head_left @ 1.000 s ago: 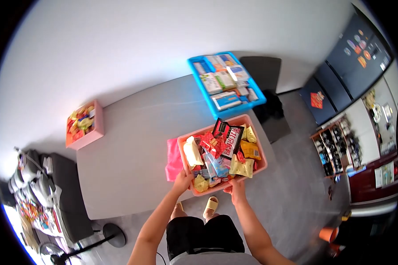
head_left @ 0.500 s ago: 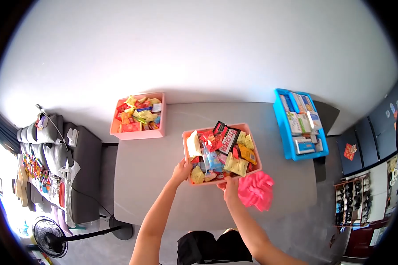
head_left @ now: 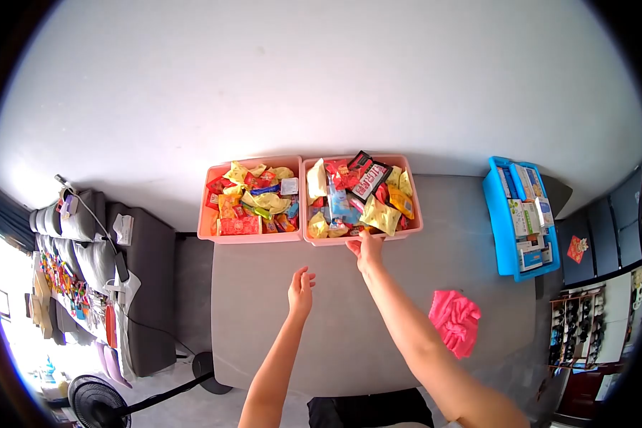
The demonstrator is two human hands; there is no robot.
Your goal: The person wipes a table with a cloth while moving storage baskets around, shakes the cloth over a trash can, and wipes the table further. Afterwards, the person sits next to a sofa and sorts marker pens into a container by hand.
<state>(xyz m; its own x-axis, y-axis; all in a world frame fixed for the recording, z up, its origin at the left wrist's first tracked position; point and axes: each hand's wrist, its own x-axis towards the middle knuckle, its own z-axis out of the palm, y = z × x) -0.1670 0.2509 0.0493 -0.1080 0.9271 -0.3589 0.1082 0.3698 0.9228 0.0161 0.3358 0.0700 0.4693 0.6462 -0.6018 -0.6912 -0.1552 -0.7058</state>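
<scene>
Pink bin [head_left: 401,233], full of packets [head_left: 381,215], on the bench [head_left: 339,324], just beside the other bin [head_left: 257,240].
It looks like stiff, smooth plastic; the packets seem light and soft, so the load is probably moderate, but heaped ones could slip off if it tilts. Good hold: under the rim at both short ends. Right hand [head_left: 368,251] touches the front rim; whether it grips, I cannot tell. Left hand [head_left: 301,291] is apart, empty, loosely spread.

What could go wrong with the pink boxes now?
The black-edged packet lies high on the heap in the right box, so it might slide out if bumped. The right hand is at that box's front edge; a sideways push might knock the left box close beside it.
</scene>
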